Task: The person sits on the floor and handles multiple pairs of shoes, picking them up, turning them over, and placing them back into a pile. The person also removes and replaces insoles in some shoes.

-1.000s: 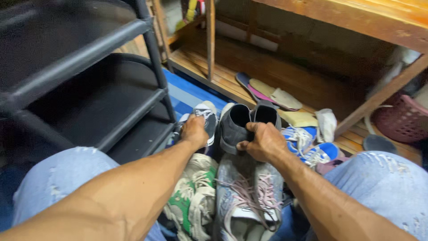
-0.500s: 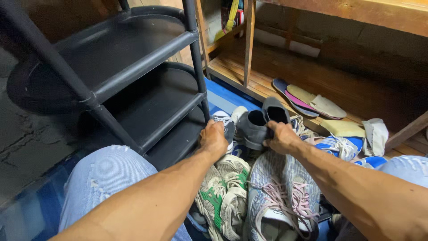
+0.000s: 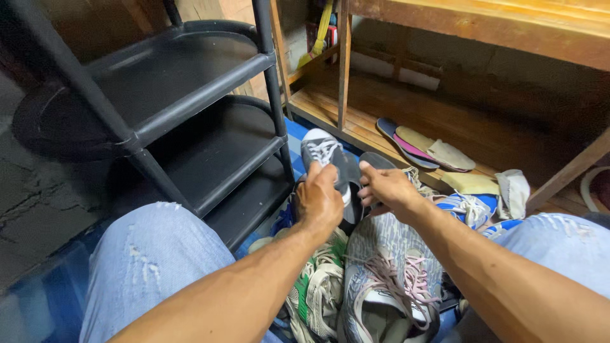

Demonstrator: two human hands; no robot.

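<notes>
Grey sneaker: your left hand grips its heel, toe pointing away toward the black rack; your right hand pinches the dark shoe alongside.

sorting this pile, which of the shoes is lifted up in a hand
The grey sneaker with white laces and white toe, gripped by the left hand. The green-and-white pair and pink-laced pair lie in the pile below.

Both forearms are bare to the elbow, with no sleeve, watch or ring showing on them or on the left hand or right hand. The legs wear pale blue, faded denim jeans, frayed and flecked white at the knees, distressed on both sides.
</notes>
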